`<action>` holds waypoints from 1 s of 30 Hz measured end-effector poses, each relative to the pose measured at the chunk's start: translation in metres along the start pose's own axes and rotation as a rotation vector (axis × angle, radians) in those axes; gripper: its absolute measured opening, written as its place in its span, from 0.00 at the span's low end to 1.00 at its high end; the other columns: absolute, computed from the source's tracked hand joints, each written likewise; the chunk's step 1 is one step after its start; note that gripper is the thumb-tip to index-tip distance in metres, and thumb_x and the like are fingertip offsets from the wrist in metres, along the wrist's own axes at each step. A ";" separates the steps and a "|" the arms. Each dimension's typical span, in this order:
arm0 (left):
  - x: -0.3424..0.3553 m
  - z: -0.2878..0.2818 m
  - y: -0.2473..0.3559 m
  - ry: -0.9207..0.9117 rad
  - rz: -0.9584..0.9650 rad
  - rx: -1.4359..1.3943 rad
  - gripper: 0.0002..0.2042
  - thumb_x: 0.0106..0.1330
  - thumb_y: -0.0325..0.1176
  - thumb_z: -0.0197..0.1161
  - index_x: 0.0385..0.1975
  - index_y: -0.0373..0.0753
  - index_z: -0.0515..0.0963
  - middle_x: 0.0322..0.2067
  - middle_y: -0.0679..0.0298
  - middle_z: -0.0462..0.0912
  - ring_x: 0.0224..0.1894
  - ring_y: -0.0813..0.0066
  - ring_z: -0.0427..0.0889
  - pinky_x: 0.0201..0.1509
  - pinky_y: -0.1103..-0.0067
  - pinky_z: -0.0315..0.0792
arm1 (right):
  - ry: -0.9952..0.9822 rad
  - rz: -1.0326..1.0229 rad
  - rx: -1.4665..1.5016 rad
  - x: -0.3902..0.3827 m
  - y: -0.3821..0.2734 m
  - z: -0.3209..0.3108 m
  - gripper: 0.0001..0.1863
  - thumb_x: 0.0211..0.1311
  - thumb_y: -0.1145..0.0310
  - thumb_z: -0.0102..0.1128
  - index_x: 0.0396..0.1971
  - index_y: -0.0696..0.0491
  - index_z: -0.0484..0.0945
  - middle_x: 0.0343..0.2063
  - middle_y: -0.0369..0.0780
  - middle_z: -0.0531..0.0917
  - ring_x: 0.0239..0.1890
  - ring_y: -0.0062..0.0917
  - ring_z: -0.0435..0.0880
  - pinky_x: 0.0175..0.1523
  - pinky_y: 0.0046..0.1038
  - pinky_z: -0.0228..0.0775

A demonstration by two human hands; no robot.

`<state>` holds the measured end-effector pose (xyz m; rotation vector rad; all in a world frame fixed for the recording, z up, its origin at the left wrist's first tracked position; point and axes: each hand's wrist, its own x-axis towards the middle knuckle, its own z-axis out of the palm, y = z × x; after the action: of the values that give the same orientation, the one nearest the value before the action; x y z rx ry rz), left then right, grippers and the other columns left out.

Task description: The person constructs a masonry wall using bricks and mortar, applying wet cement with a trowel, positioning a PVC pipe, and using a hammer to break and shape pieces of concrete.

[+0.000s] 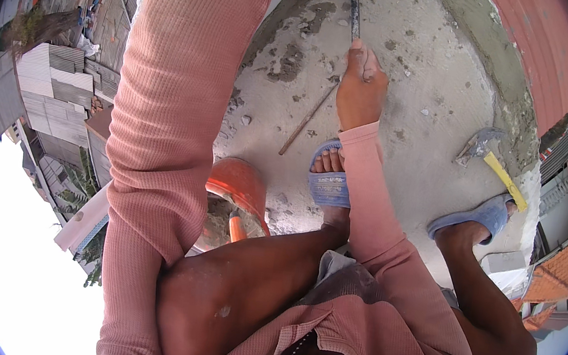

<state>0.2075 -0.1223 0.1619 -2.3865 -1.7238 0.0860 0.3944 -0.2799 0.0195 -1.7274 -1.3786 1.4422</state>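
My right hand [362, 91] is closed around the near end of a dark, speckled bar [354, 5], which runs up past the top edge of the view. Below that hand, a thin brown rod [309, 120] slants down to the left over the concrete; whether it meets the bar behind my fingers is hidden. My left arm [174, 93], in a pink sleeve, reaches up along the left side, and its hand lies outside the picture. Beside my left knee stands an orange bucket [237, 182] with grey mortar and an orange-handled tool [237, 228] in it.
A hammer [504, 177] with a yellow handle lies near my right sandal [474, 218]. Crumbs of mortar dot the concrete slab [427, 167]. Wet mortar [499, 69] lines its right edge, beside a red corrugated sheet [548, 50]. Beyond the edges, rooftops [56, 71] lie far below.
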 end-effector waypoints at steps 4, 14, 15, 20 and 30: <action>0.002 -0.012 0.003 0.085 -0.267 -0.258 0.13 0.63 0.43 0.59 0.36 0.40 0.83 0.32 0.51 0.85 0.36 0.53 0.85 0.44 0.64 0.79 | 0.006 -0.024 0.062 -0.010 0.006 -0.003 0.21 0.75 0.58 0.49 0.28 0.59 0.78 0.19 0.49 0.80 0.24 0.44 0.80 0.34 0.40 0.69; 0.007 -0.022 0.009 -0.098 -0.339 -0.271 0.16 0.64 0.46 0.58 0.40 0.41 0.83 0.39 0.51 0.85 0.44 0.52 0.84 0.49 0.63 0.78 | -0.161 0.048 0.017 -0.027 0.014 -0.038 0.21 0.77 0.56 0.46 0.29 0.59 0.74 0.21 0.49 0.76 0.25 0.37 0.74 0.37 0.36 0.67; 0.004 -0.024 0.009 -0.086 -0.356 -0.277 0.16 0.64 0.46 0.58 0.40 0.41 0.83 0.39 0.51 0.85 0.44 0.52 0.84 0.49 0.63 0.78 | -0.189 -0.002 -0.092 -0.037 0.013 -0.054 0.21 0.77 0.57 0.46 0.29 0.59 0.73 0.21 0.49 0.76 0.24 0.37 0.74 0.36 0.35 0.67; 0.006 -0.027 0.010 -0.063 -0.303 -0.334 0.18 0.63 0.46 0.59 0.42 0.39 0.83 0.41 0.49 0.85 0.45 0.50 0.84 0.52 0.62 0.76 | -0.596 -0.003 -0.261 -0.103 0.022 -0.171 0.18 0.78 0.57 0.46 0.32 0.56 0.74 0.18 0.43 0.72 0.23 0.32 0.73 0.30 0.32 0.65; -0.004 -0.022 0.003 -0.190 0.105 0.136 0.21 0.62 0.51 0.61 0.50 0.46 0.81 0.55 0.55 0.79 0.56 0.53 0.80 0.54 0.64 0.76 | -0.877 -0.271 -1.070 -0.083 -0.111 -0.421 0.07 0.66 0.68 0.61 0.34 0.57 0.80 0.24 0.46 0.80 0.25 0.43 0.81 0.31 0.38 0.73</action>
<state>0.2123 -0.1295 0.1831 -2.4337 -1.6084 0.4437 0.7465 -0.2214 0.2818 -1.2490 -3.1347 1.4390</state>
